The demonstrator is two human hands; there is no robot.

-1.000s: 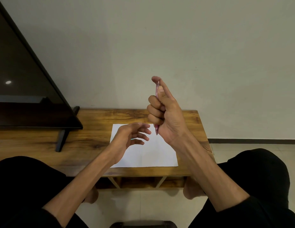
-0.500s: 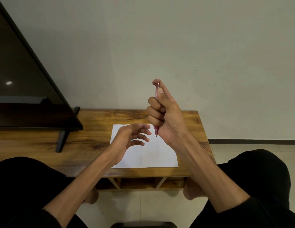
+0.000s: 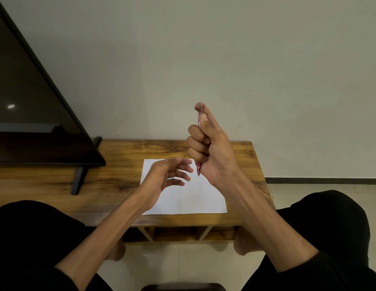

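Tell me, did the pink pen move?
Yes, just barely: the pink pen in the right hand sank a touch toward the white paper, which stayed put.

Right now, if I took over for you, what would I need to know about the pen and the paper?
Right hand: grips the slim pink plastic pen upright, tip down, forefinger on its top end.
Left hand: open, holds nothing, above the white rectangular paper sheet flat on the brown wooden table.
Done: pen in hand.
Left: writing; no marks show on the sheet.
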